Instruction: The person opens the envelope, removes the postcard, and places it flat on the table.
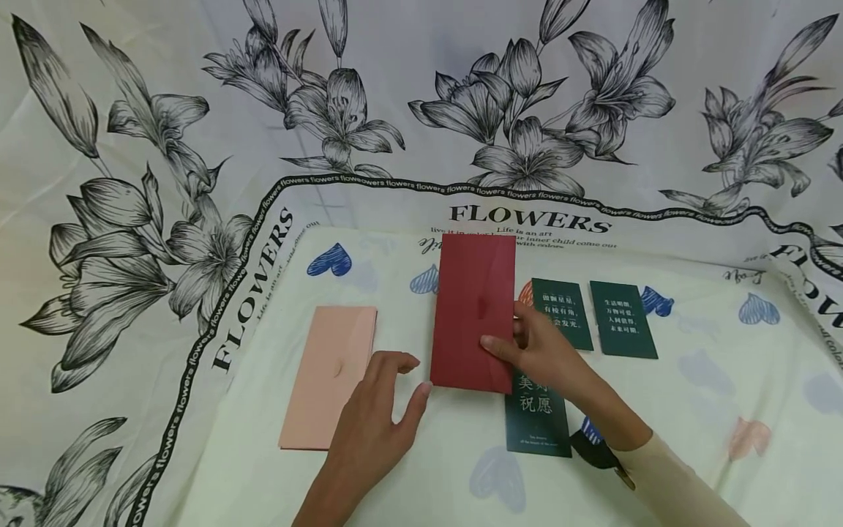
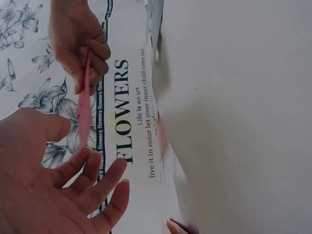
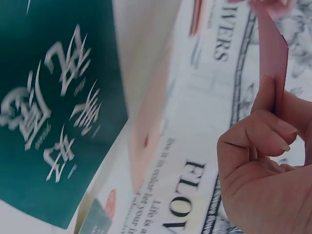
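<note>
My right hand pinches a red paper envelope by its right edge, thumb on the face toward me and fingers behind. The right wrist view shows that hand curled at the edge of the envelope. My left hand is at the envelope's lower left corner, thumb and fingers spread apart. In the left wrist view its fingertips are right at the end of the envelope, not curled round it. A dark green card with white characters lies partly hidden beneath the envelope.
Pink envelopes lie stacked left of the red one, partly behind my left hand. Two smaller green cards, one near my right hand and another card beside it, lie at the right. A flower-printed cloth covers the surface.
</note>
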Tool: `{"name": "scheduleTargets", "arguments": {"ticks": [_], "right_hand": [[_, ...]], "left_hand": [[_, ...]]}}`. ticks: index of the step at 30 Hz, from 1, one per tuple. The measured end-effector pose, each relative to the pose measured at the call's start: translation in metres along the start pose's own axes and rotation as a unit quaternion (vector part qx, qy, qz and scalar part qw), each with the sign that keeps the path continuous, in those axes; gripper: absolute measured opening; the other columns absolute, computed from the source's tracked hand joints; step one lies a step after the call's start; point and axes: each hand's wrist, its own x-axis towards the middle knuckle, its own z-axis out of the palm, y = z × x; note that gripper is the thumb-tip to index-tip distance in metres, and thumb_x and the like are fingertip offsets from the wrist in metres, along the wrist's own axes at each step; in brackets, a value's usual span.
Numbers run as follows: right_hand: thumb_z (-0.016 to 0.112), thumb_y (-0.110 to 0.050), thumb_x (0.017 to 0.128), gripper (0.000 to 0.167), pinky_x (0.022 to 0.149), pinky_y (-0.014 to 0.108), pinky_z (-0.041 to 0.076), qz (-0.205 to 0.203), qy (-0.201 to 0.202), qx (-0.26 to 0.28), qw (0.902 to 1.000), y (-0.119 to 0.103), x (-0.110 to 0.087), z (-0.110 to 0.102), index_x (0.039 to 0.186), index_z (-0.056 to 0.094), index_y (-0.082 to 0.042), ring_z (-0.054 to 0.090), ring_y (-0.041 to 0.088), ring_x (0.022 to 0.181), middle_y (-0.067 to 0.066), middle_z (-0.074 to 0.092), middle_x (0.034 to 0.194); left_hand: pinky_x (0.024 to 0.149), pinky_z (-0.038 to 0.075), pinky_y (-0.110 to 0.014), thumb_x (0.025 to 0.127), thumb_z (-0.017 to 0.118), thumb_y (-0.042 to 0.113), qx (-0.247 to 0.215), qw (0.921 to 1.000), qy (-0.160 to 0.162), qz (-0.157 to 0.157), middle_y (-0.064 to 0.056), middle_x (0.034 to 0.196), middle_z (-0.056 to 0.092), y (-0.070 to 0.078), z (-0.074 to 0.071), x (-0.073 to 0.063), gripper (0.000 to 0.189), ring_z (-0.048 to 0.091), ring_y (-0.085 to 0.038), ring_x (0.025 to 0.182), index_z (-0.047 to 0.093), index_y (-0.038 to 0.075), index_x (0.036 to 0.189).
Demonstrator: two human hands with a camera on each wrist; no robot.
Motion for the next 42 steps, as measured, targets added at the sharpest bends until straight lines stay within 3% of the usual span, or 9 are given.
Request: {"name": "scheduleTargets", "arguments": {"ticks": [6, 13, 15, 27, 31, 35, 42], "right_hand": [[0.077, -0.021, 0.099, 0.062, 0.079, 0.035, 0.063, -0.026, -0.022, 0.047, 0.9983, -0.013, -0.021, 0.013, 0.149, 0.045, -0.001, 0.078, 0.023, 0.091, 0.014, 0.076, 0.114], [0.076, -0.021, 0.100, 0.060, 0.080, 0.036, 0.064, -0.048, -0.049, 0.074, 0.9949, -0.016, -0.036, 0.026, 0.149, 0.045, -0.006, 0.078, 0.022, 0.094, 0.013, 0.074, 0.121], [0.076, -0.020, 0.100, 0.058, 0.080, 0.035, 0.064, -0.050, -0.049, 0.076, 0.9947, -0.016, -0.039, 0.028, 0.148, 0.046, -0.006, 0.078, 0.021, 0.095, 0.013, 0.073, 0.122], [0.075, -0.022, 0.101, 0.058, 0.083, 0.035, 0.063, -0.045, -0.064, 0.087, 0.9932, -0.019, -0.057, 0.038, 0.150, 0.046, -0.010, 0.078, 0.022, 0.100, 0.010, 0.072, 0.125], [0.077, -0.025, 0.100, 0.061, 0.083, 0.036, 0.063, -0.034, -0.058, 0.079, 0.9946, -0.018, -0.062, 0.039, 0.152, 0.045, -0.016, 0.078, 0.020, 0.100, 0.007, 0.072, 0.126], [0.077, -0.027, 0.099, 0.065, 0.084, 0.036, 0.063, -0.031, -0.057, 0.074, 0.9951, -0.017, -0.067, 0.041, 0.154, 0.044, -0.018, 0.078, 0.019, 0.100, 0.006, 0.072, 0.125], [0.076, -0.027, 0.100, 0.066, 0.083, 0.037, 0.064, -0.048, -0.059, 0.068, 0.9948, -0.018, -0.075, 0.045, 0.156, 0.042, -0.018, 0.078, 0.018, 0.100, 0.006, 0.073, 0.125]], "left_hand": [[0.080, 0.057, -0.031, 0.110, 0.051, 0.051, -0.029, 0.9995, -0.013, 0.006, 0.015, 0.127, 0.058, 0.005, 0.002, 0.003, 0.036, 0.063, -0.003, 0.114, 0.055, 0.024, 0.133], [0.071, 0.051, -0.024, 0.114, 0.044, 0.042, -0.060, 0.9979, -0.019, 0.018, 0.019, 0.116, 0.056, 0.009, 0.003, 0.006, 0.024, 0.055, -0.001, 0.084, 0.056, 0.025, 0.123], [0.069, 0.050, -0.024, 0.115, 0.043, 0.040, -0.064, 0.9975, -0.018, 0.023, 0.018, 0.114, 0.057, 0.010, 0.003, 0.007, 0.023, 0.053, -0.003, 0.082, 0.056, 0.024, 0.122], [0.073, 0.055, -0.029, 0.112, 0.048, 0.045, -0.108, 0.9939, -0.022, 0.001, 0.018, 0.112, 0.060, 0.016, -0.004, 0.012, 0.027, 0.059, -0.002, 0.090, 0.057, 0.022, 0.123], [0.062, 0.051, -0.026, 0.110, 0.052, 0.049, -0.144, 0.9888, -0.035, -0.015, 0.016, 0.085, 0.059, 0.016, -0.005, 0.013, 0.027, 0.058, -0.005, 0.075, 0.057, 0.024, 0.120], [0.051, 0.042, -0.025, 0.108, 0.057, 0.049, -0.171, 0.9843, -0.041, -0.016, 0.011, 0.065, 0.050, 0.015, -0.007, 0.013, 0.026, 0.048, -0.008, 0.057, 0.055, 0.025, 0.119], [0.053, 0.049, -0.028, 0.108, 0.061, 0.043, -0.197, 0.9797, -0.039, -0.002, 0.016, 0.078, 0.065, 0.018, -0.012, 0.016, 0.029, 0.057, -0.008, 0.058, 0.054, 0.021, 0.126]]}}
